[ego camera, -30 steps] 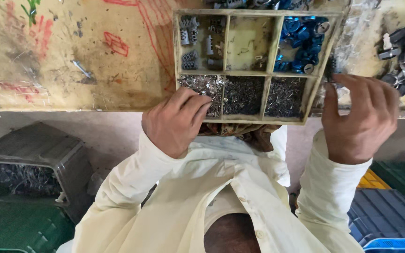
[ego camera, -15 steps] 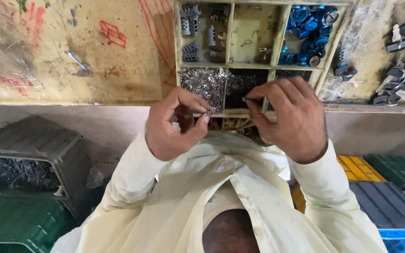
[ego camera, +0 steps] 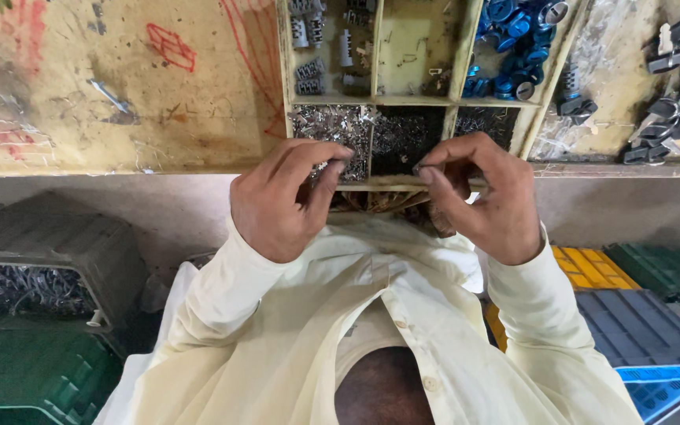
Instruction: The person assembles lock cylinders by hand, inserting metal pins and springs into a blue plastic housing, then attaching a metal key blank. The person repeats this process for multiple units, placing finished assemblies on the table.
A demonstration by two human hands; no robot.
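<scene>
**Divided tray at the bench edge, both hands over its front row**

Divided tray (ego camera: 371, 182) is sitting on the worn bench (ego camera: 120, 94). I am pinching my left hand (ego camera: 281, 201) over the silvery metal bits (ego camera: 328, 130). My right hand (ego camera: 482, 197) is pinching at the front rim; whether it's holding anything, I cannot tell.

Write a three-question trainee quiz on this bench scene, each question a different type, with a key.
1. True or false: the left hand rests at the near edge of the divided wooden tray.
2. Which colour are the plastic caps in the tray's far right compartment? A) red B) blue C) white
3. Fill in: the right hand pinches a small part over the compartment of ____ metal pieces.

Key: 1 true; 2 B; 3 dark. The small silvery parts lie in the compartment by the left hand. What the right fingertips pinch is too small to identify.
</scene>
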